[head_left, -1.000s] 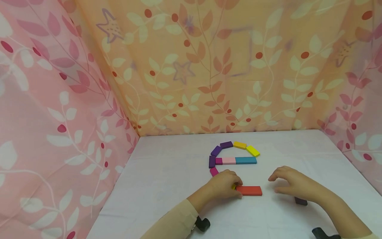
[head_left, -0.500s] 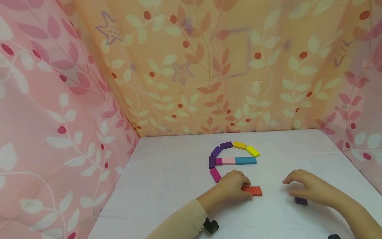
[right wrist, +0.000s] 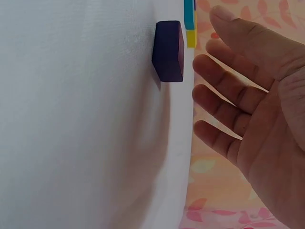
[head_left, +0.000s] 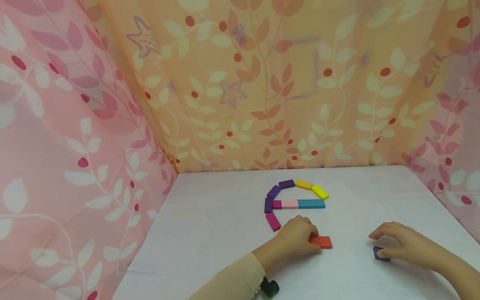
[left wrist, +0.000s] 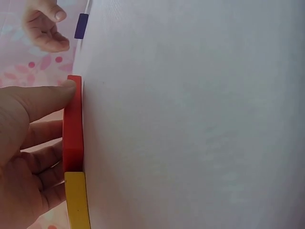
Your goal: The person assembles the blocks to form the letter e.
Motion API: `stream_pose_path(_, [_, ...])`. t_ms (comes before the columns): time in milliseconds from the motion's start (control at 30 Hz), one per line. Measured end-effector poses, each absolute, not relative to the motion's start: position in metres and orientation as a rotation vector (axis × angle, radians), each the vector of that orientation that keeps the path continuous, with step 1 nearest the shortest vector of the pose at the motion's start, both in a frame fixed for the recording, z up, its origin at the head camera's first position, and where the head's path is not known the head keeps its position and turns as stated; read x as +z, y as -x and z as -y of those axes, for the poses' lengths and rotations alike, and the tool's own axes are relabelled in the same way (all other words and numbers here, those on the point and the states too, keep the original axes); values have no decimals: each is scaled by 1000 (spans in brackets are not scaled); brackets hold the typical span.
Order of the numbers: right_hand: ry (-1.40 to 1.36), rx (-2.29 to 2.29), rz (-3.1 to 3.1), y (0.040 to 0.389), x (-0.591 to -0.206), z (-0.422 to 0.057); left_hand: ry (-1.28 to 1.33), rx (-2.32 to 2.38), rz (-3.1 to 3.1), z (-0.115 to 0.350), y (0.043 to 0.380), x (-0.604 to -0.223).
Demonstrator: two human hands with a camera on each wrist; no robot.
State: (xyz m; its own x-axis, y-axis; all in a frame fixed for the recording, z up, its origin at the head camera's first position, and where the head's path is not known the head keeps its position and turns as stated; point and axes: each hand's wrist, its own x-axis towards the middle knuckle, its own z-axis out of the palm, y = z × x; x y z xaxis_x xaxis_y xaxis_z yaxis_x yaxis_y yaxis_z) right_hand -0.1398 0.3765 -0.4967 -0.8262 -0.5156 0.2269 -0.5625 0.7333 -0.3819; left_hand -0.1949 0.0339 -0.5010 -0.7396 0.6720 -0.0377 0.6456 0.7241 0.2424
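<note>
My left hand (head_left: 298,236) holds a red block (head_left: 325,242) lying on the white table. In the left wrist view its thumb lies on the near side of the red block (left wrist: 73,121) and the fingers on the far side. A yellow block (left wrist: 77,198) meets the red one end to end; in the head view the left hand mostly hides it. Over at the right, my right hand (head_left: 408,248) hovers at a dark purple block (head_left: 378,252), fingers apart. The right wrist view shows a gap between that hand (right wrist: 252,95) and the purple block (right wrist: 167,51).
Behind the left hand, a curve of purple (head_left: 268,205), magenta (head_left: 273,221) and yellow blocks (head_left: 320,192) lies on the table. A straight row inside it ends in a blue block (head_left: 311,203). Patterned cloth (head_left: 232,91) surrounds the table's back and sides.
My left hand has slid right along the red block, uncovering more of the magenta block. My right hand has moved right and nearer to the purple block. The blocks look unmoved.
</note>
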Motion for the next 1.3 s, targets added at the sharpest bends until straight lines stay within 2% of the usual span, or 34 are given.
stream_pose_path(700, [-912, 795, 2881, 127, -512, -403, -1007, 354, -2827, -37, 191, -499])
stream_pose_path(1300, [-881, 576, 2828, 131, -520, -397, -996, 334, -2843, -39, 188, -494])
